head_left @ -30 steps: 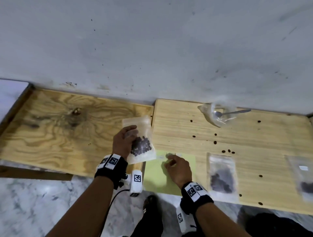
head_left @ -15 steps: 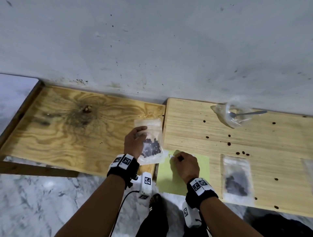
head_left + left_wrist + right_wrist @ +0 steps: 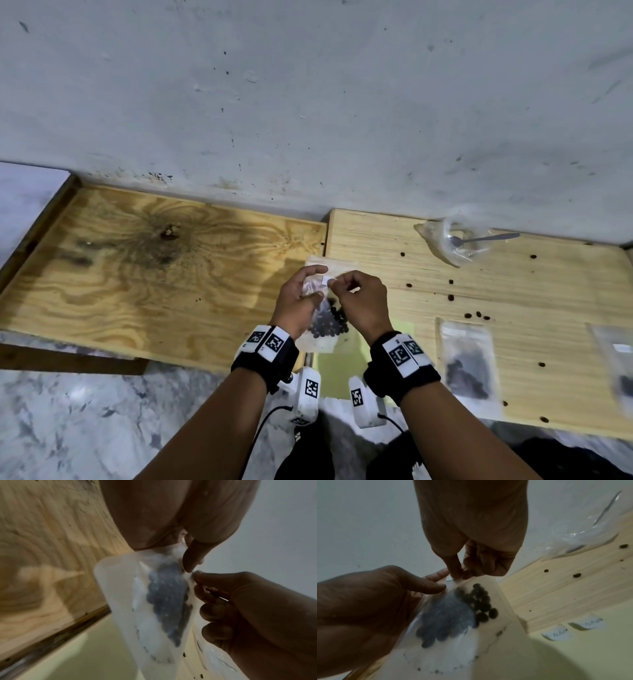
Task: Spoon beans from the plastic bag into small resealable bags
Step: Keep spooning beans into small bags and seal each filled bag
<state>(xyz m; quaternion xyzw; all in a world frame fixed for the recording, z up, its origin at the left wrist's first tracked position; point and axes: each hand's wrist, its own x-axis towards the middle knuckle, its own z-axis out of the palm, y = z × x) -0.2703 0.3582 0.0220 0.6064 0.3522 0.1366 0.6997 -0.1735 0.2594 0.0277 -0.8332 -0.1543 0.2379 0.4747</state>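
Beans (image 3: 329, 320), dark and round, already fill the small clear resealable bag (image 3: 317, 339) we hold above the pale wooden board (image 3: 513, 291); two filled bags lie to the right. Our left hand (image 3: 298, 305) grips its side, our right hand (image 3: 361, 301) pinches a small white label (image 3: 326, 280) at its top. Labelling remains, we judge.
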